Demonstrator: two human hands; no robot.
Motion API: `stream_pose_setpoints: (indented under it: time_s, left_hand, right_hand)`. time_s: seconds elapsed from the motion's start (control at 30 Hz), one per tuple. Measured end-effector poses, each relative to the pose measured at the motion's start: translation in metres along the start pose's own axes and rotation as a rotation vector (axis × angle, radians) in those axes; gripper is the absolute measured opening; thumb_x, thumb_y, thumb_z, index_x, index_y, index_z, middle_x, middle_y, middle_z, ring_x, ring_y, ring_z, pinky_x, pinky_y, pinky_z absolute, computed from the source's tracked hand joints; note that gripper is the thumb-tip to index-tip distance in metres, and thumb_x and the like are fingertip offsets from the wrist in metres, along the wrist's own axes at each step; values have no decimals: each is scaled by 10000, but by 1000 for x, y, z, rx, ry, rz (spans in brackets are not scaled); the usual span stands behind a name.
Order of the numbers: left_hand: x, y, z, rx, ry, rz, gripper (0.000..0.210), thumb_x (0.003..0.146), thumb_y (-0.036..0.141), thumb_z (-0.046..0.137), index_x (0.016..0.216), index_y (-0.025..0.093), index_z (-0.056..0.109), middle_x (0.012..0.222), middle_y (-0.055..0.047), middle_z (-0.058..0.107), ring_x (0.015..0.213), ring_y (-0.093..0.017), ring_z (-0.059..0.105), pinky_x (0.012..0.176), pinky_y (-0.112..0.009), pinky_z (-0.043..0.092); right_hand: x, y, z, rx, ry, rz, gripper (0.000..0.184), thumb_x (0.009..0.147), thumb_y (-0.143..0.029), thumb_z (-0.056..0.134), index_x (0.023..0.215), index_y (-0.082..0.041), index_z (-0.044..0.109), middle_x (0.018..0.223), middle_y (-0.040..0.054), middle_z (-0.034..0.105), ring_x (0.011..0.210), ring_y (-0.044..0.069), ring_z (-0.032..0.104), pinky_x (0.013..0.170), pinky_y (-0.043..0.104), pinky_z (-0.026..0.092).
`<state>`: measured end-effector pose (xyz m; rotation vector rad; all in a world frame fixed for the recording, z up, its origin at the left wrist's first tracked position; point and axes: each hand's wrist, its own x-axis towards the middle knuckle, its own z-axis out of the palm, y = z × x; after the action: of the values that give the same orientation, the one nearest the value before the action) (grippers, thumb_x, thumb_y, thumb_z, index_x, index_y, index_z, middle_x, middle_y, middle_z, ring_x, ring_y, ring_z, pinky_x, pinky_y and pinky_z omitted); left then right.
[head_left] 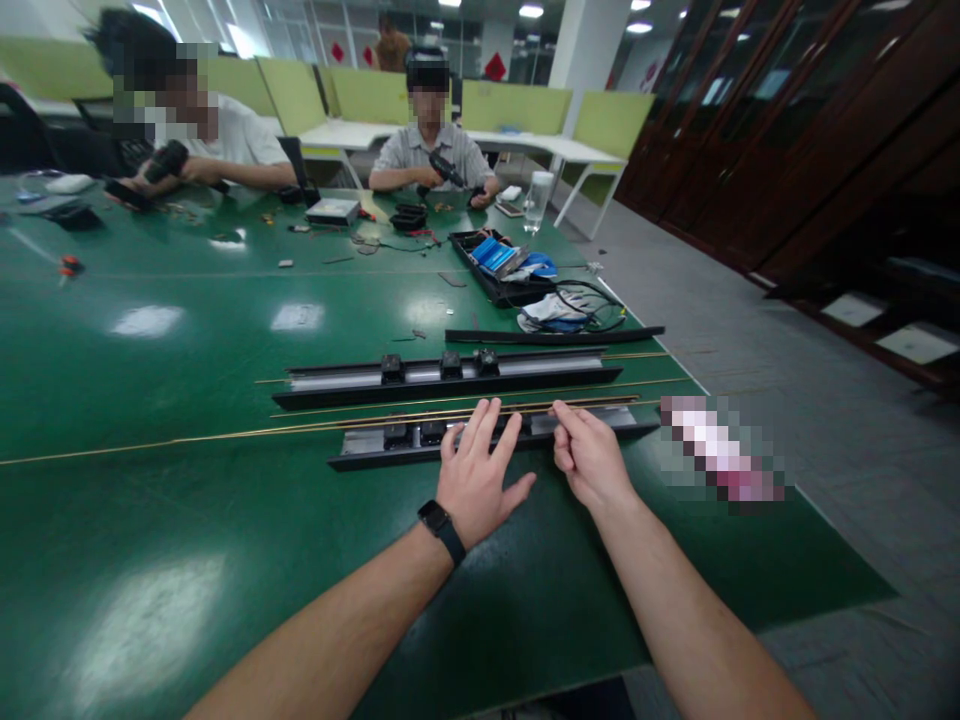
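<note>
Thin gold-coloured rods (300,427) run left to right just above the nearer black rail (420,458), a long channel with dark blocks in it. My left hand (480,480), wearing a black watch, lies over these rods and the rail with its fingers spread. Its fingertips touch or hover at the rods; I cannot tell which. To its right, my right hand (591,455) is closed, thumb and forefinger pinched on a gold rod. A second black rail (450,380) with three dark blocks lies behind, with more thin rods beside it.
A black strip (555,335) lies beyond the rails, near gloves (555,312), cables and a black tray (502,290) holding blue items. A glass (536,200) stands farther back. Two people across the green table (225,520) handle dark power tools. A blurred pink item (720,450) sits right.
</note>
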<state>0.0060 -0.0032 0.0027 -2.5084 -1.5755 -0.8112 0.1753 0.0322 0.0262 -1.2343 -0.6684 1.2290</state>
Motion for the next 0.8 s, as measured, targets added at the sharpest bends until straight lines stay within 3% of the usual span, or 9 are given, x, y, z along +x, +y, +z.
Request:
stream_pose_setpoints:
  time_s: [0.33,0.8]
  left_hand:
    - [0,0,0,-4,0,-1,723,872,556,589,1504,252,413,1641,-110,262,1512,-293,252,1129,-486,285]
    - [0,0,2,15,8,-1,732,863,570,593,1502,258,415,1640,-101,268,1504,-297,272,1133,-477,294]
  right_hand:
    - [-2,-2,2,-70,-28,22,386,716,-471,829,787,-166,604,468,-55,529,271,35,355,266,143,208]
    - [1,4,0,-2,-11,-8,364,740,-458,817,823,-158,628,462,-71,506,268,31,345,272,147,213]
